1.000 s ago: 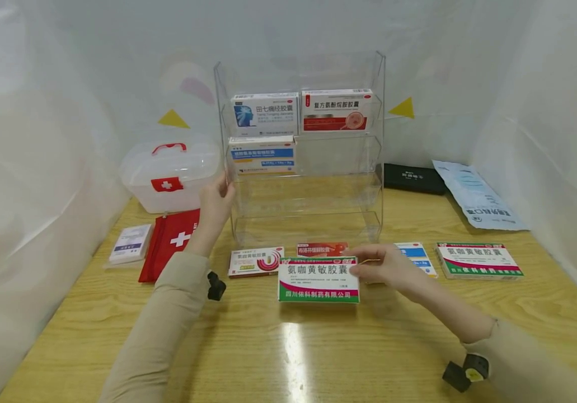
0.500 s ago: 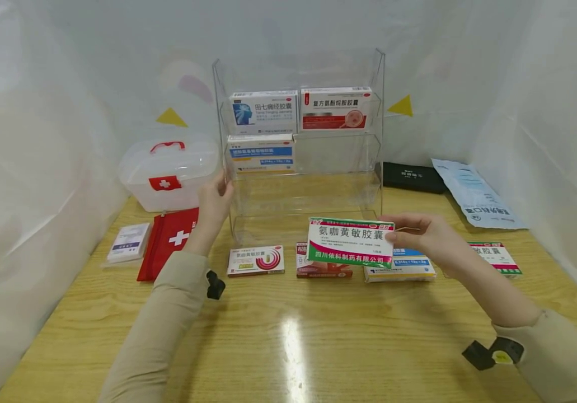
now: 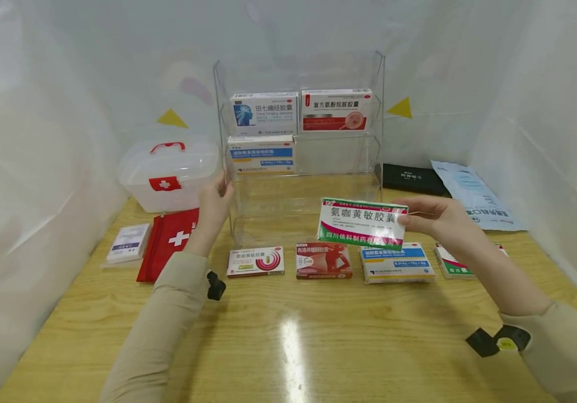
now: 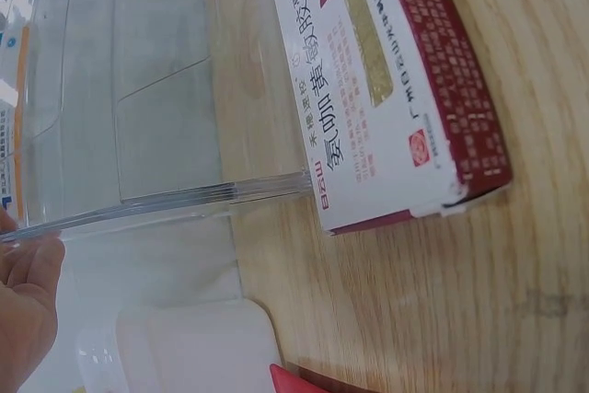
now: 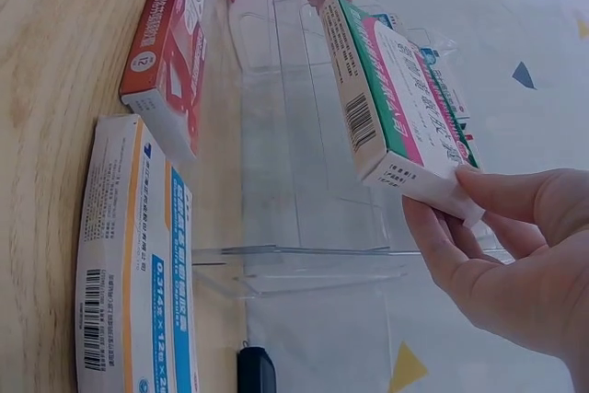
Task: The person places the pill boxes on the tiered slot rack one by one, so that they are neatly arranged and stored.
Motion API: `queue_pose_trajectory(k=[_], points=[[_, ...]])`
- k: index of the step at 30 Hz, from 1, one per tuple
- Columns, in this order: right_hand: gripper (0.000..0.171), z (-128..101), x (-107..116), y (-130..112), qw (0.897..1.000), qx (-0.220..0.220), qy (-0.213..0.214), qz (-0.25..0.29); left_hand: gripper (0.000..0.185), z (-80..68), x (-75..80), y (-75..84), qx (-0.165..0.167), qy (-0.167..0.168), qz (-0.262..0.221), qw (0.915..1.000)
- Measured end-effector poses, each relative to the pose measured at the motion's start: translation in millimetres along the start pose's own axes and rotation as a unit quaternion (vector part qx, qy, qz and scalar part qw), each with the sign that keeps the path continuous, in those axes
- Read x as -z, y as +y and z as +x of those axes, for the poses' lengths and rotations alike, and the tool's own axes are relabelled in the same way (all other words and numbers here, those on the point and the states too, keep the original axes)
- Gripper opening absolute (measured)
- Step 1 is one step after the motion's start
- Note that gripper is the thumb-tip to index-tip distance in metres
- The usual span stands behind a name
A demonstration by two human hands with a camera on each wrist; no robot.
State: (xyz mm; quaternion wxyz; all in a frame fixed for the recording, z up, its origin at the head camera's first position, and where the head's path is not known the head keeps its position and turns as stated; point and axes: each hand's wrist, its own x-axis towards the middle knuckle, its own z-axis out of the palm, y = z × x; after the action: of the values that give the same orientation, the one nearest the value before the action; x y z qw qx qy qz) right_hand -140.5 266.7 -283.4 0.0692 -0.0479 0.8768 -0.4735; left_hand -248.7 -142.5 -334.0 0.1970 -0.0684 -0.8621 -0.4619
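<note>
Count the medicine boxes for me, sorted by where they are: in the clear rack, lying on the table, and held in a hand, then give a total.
In the clear rack: 3
Lying on the table: 4
Held in the right hand: 1, the green and white box
Total: 8

I see two bare hands, the left hand (image 3: 216, 202) and the right hand (image 3: 436, 223), each coming out of a long beige sleeve that ends at the wrist. A small black camera unit (image 3: 215, 285) sits under the left cuff. The black unit by the right cuff (image 3: 500, 340) carries a yellow mark.
</note>
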Motion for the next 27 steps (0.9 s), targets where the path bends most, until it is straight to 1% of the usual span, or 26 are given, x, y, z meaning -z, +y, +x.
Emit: queue_pose_trajectory(k=[3, 8, 14, 18, 21, 23, 25, 27], points=[[0.054, 1.2, 2.9, 1.2, 1.0, -0.005, 0.016, -0.005, 0.042, 0.1, 0.0, -0.3, 0.001, -0.007, -0.006, 1.0], [0.058, 4.5, 6.1, 2.6, 1.0, -0.013, 0.026, -0.003, 0.041, -1.2, 0.9, -0.4, 0.005, -0.018, -0.012, 0.9998], [0.058, 10.0, 12.8, 2.9, 0.999, -0.01, 0.033, -0.017, 0.042, -1.4, 2.2, 1.6, 0.001, -0.015, -0.008, 0.9999], [0.06, 11.5, 20.3, 3.3, 0.999, -0.021, 0.028, -0.002, 0.04, -1.6, 1.7, 0.7, -0.005, -0.009, 0.0, 0.9999], [0.055, 14.5, 25.9, 1.0, 0.999, -0.009, 0.04, 0.007, 0.04, -1.9, 1.4, 0.7, -0.006, -0.006, 0.001, 1.0], [0.049, 17.9, 29.4, -2.6, 0.998, 0.009, 0.055, 0.031, 0.039, -1.8, 1.5, 1.2, -0.009, -0.004, 0.0, 1.0], [0.042, 21.8, 33.2, -7.6, 0.996, 0.031, 0.076, 0.037, 0.039, -1.6, 1.7, 1.4, -0.008, -0.003, -0.001, 1.0], [0.04, 26.6, 37.1, -13.2, 0.993, 0.052, 0.095, 0.04, 0.039, -1.1, 2.0, 1.6, -0.008, -0.003, -0.001, 1.0]])
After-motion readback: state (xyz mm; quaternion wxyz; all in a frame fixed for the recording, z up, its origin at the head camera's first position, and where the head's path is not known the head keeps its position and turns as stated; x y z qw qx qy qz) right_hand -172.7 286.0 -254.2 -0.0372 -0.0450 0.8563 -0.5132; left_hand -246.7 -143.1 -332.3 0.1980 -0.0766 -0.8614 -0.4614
